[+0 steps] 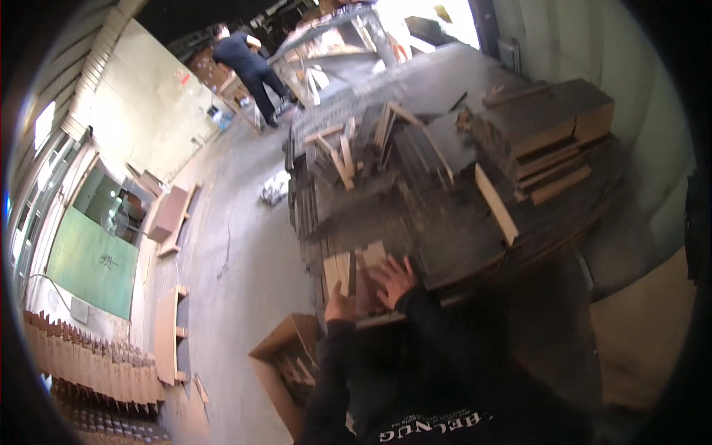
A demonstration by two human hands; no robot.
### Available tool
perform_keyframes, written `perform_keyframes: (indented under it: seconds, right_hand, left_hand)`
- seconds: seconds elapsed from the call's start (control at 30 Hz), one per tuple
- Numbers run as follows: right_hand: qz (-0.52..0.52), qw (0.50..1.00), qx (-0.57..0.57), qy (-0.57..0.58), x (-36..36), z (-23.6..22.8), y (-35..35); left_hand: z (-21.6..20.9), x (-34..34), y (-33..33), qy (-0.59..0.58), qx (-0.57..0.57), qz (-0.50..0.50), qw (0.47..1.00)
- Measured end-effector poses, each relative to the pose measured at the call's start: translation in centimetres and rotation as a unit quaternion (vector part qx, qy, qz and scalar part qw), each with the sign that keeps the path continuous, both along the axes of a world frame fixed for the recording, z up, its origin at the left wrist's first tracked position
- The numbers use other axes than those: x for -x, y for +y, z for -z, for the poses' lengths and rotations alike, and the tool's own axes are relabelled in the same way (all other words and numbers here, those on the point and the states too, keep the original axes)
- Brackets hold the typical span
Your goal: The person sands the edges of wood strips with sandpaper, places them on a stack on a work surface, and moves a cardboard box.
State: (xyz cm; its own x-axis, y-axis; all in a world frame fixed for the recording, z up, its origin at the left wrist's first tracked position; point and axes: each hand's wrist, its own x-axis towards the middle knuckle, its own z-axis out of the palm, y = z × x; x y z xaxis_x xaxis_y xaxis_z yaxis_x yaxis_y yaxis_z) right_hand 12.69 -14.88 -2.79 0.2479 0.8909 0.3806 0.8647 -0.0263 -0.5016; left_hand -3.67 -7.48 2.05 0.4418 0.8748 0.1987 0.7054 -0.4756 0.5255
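Observation:
At the near left corner of the dark worktable, my left hand closes on the near end of a short pale wooden piece. Its thumb lies along the wood, and its other fingers are mostly hidden. My right hand rests beside it with the fingers spread, on a reddish-brown flat piece. Another pale piece shows just beyond those fingertips. The lower part of the flat piece is partly covered by my hands and sleeves.
Stacked boards stand at the table's far right, with a loose strip nearby. Loose slats lie farther back. An open cardboard box holding scraps sits left of me. Another person stands in the distance.

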Motion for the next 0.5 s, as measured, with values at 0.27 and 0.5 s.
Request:
perform_keyframes:
  seconds: [0.27,0.5]
  right_hand:
    - [0.028,0.998,0.032,0.047,-0.8,-2.8,0.8]
    - [0.031,0.992,-0.126,-0.008,-0.2,-2.1,0.6]
  left_hand:
    - [1.0,0.6,-2.4,0.205,-0.035,0.034,0.978]
    - [1.1,3.8,-5.1,0.298,-0.093,0.129,0.941]
